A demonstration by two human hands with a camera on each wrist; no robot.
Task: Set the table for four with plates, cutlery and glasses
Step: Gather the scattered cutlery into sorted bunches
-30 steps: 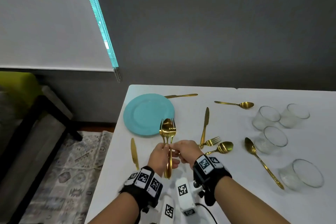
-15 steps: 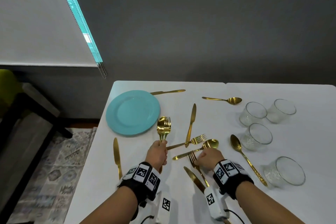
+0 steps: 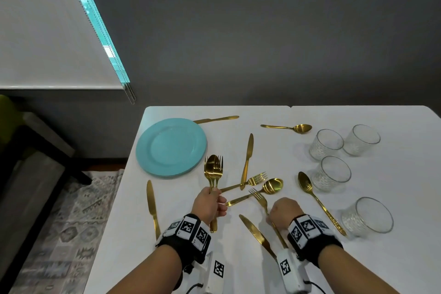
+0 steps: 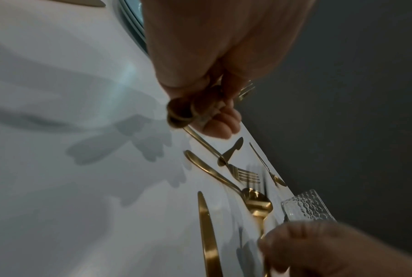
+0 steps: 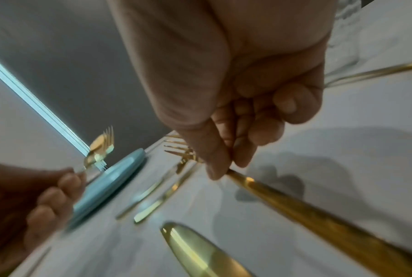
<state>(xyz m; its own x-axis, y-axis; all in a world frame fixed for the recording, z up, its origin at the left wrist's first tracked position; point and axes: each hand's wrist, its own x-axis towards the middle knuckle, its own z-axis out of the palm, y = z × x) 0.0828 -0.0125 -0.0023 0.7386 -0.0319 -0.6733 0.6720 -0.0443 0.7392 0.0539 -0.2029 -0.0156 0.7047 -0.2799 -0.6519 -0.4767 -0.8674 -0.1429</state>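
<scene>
My left hand [image 3: 210, 203] grips a bundle of gold cutlery [image 3: 213, 169], a spoon and forks, held upright just right of the teal plate stack [image 3: 170, 147]. The bundle's handle ends [image 4: 186, 112] stick out below my fist. My right hand [image 3: 282, 212] pinches the handle of a gold fork [image 3: 257, 194] near the table's front; its fingers [image 5: 224, 150] curl round the handle [image 5: 318, 215]. A knife [image 3: 256, 234] lies just left of that fork. Several clear glasses [image 3: 335, 173] stand at the right.
More gold cutlery is scattered on the white table [image 3: 393, 174]: a fork [image 3: 255, 179], spoons [image 3: 272, 186] [image 3: 307, 184] [image 3: 298, 127] and knives [image 3: 247, 160] [image 3: 216, 119] [image 3: 151, 205]. The table's left edge drops to a patterned rug [image 3: 71, 222]. A grey wall stands behind.
My right hand has let go of the bundle, moved right and toward me, and taken hold of a fork on the table. The left hand keeps the bundle.
</scene>
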